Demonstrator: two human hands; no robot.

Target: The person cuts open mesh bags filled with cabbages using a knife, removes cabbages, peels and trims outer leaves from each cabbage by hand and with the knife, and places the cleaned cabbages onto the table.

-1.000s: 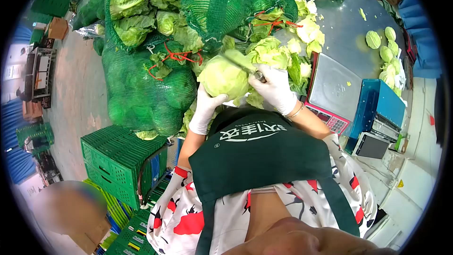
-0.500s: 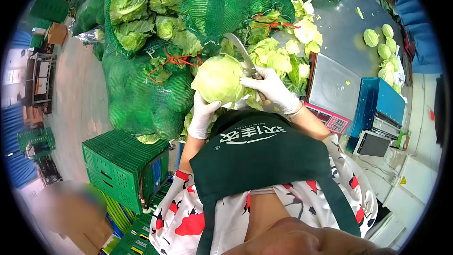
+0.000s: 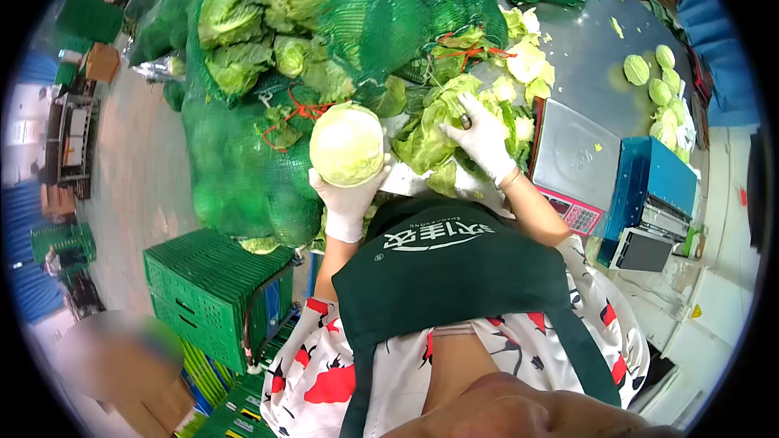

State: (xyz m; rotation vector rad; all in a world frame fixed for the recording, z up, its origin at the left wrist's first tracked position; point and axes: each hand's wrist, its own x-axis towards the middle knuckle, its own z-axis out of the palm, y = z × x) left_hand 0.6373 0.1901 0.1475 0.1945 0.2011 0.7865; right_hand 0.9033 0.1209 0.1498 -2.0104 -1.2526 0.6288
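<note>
My left hand (image 3: 347,197), in a white glove, is closed under and around a pale, trimmed cabbage (image 3: 347,146) and holds it up with its smooth round side toward me. To the right, my gloved right hand (image 3: 484,144) rests over loose green cabbage leaves (image 3: 428,136), its thumb and forefinger stretched out across them. Between them a small dark end of the knife (image 3: 465,122) shows; its blade cannot be made out. More outer leaves (image 3: 529,57) lie heaped behind that hand.
Green mesh sacks of cabbages (image 3: 243,162) crowd the left and back. On the right stand a scale (image 3: 576,146) with a red keypad and a blue machine (image 3: 657,174). Several trimmed cabbages (image 3: 636,70) sit on the metal table at the far right. Stacked green crates (image 3: 215,276) stand at lower left.
My hands have parted: the left moved slightly left with the cabbage and turned it. The right moved from the cabbage to the leaves, and the knife's curved blade no longer shows.
</note>
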